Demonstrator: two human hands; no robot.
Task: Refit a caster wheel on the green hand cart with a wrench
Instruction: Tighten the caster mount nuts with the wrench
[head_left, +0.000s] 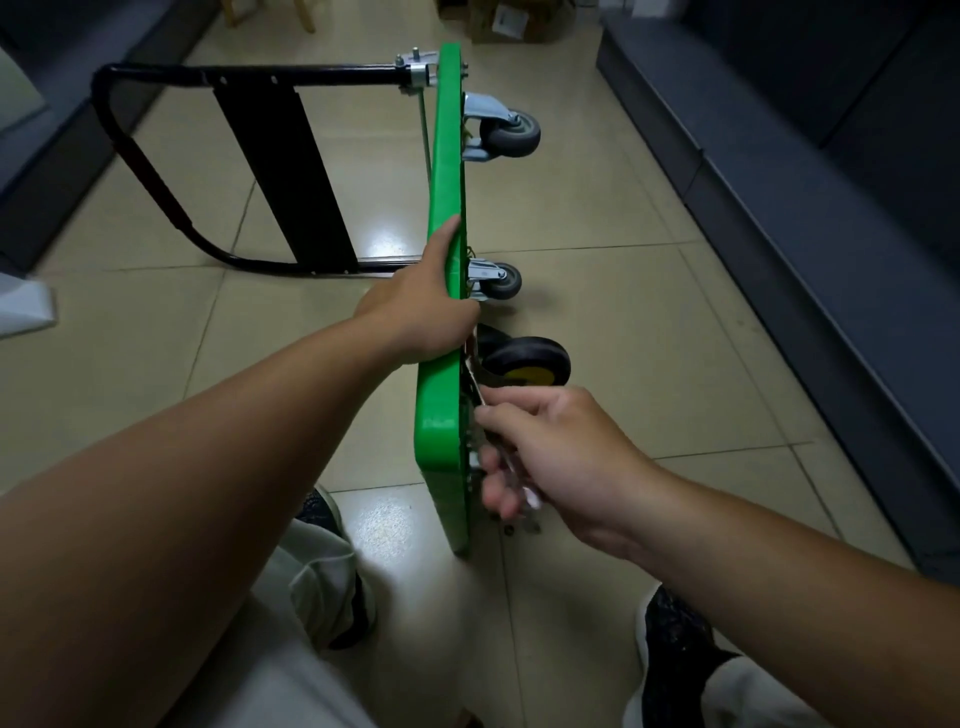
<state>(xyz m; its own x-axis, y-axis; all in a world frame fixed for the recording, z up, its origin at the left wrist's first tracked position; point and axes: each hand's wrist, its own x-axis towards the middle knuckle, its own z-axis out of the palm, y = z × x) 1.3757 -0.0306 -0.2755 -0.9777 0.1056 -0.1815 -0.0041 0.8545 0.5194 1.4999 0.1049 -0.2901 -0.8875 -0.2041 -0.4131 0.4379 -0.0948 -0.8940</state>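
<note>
Green cart (445, 208) tipped on edge, exposing wheels | left hand (421, 317) grips deck, steadying | right hand (561, 452) clasps wrench (480, 400) at black wheel (527, 361) mount

One green hand cart (441, 260) up on its edge, three wheels showing: two grey casters (511, 134) (504, 280), one black wheel (530, 361). One wrench (480, 400), two hands (415, 312) (558, 452), two shoes (672, 639).

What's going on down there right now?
Left hand steadies green cart on edge. Right hand holds wrench by near caster wheel. Nothing blocking.
</note>
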